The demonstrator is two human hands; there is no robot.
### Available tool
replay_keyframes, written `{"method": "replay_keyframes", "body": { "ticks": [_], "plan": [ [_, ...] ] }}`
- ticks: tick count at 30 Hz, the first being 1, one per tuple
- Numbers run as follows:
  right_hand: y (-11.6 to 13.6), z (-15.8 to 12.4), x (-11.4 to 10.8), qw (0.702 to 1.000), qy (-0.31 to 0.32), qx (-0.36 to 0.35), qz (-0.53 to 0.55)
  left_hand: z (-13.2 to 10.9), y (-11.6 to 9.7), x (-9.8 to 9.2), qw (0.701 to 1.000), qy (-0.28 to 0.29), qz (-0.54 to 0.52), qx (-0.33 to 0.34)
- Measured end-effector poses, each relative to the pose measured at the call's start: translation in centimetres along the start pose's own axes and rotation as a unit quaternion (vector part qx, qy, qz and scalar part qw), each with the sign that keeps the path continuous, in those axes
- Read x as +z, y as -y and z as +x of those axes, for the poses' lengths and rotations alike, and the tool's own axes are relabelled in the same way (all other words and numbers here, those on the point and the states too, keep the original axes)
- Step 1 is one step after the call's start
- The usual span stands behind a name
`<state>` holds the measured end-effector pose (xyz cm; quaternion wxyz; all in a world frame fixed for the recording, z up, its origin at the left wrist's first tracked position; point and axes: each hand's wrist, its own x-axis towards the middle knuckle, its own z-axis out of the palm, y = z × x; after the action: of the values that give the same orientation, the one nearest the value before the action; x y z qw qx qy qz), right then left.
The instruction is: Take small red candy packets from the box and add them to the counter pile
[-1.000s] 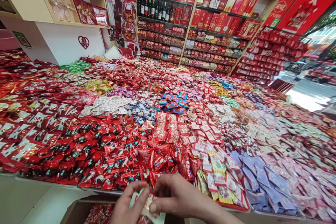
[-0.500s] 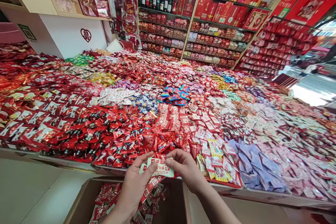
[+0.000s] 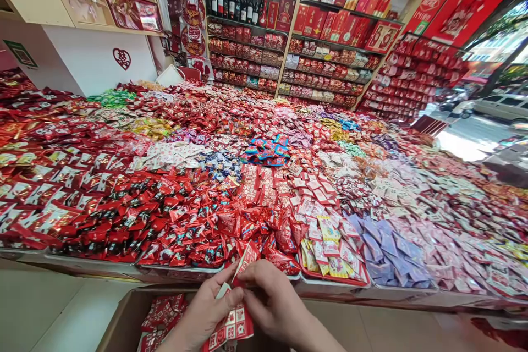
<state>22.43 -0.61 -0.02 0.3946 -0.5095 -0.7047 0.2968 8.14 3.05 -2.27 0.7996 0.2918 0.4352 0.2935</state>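
Note:
Low in the middle of the head view, my left hand [image 3: 208, 308] is closed on red-and-white printed candy packets [image 3: 237, 319], its thumb pressed on top. My right hand [image 3: 274, 300] is closed too, its bent fingers pinching the upper part of the same packets. One packet's corner points up between the hands, and a pale edge shows by my left thumb. How many packets are held is partly hidden by the fingers. Below the hands stands an open cardboard box [image 3: 117, 322] with similar red packets [image 3: 165, 311] inside.
A wide display of wrapped sweets in trays begins just beyond the hands; its front tray edge [image 3: 181, 273] runs across the view. Nearest are red sweets [image 3: 193, 225], yellow-and-pink packets [image 3: 328, 247] and purple packets [image 3: 391, 247]. Shelves with bottles [image 3: 231, 3] and red boxes stand behind.
My right hand has moved left, close against my left hand. The pale packet that faced me is now mostly covered, and red printed packets show upright between the fingers. The view has shifted slightly.

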Motion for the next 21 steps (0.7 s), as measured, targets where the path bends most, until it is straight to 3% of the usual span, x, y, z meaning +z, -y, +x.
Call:
{"method": "replay_keyframes", "body": {
  "ticks": [4,9,14,18,21],
  "plan": [
    [-0.3,0.0,-0.8,0.998,0.003,0.034,0.051,0.1,-0.8,0.3,0.997,0.063,-0.012,-0.039],
    [-1.6,0.5,-1.6,0.979,-0.152,0.132,0.029,0.1,-1.2,0.6,0.993,0.048,0.044,-0.099],
    [-3.3,1.0,-1.9,0.968,-0.072,0.203,0.131,0.2,-1.1,0.7,0.994,0.041,0.02,-0.102],
    [-3.7,0.6,-0.4,0.952,-0.1,0.231,0.174,0.0,-0.9,0.9,0.994,0.034,-0.011,-0.106],
    [-3.4,0.0,0.8,0.937,-0.079,0.238,0.244,-0.1,-0.6,1.0,0.993,0.023,-0.051,-0.101]
  ]
}}
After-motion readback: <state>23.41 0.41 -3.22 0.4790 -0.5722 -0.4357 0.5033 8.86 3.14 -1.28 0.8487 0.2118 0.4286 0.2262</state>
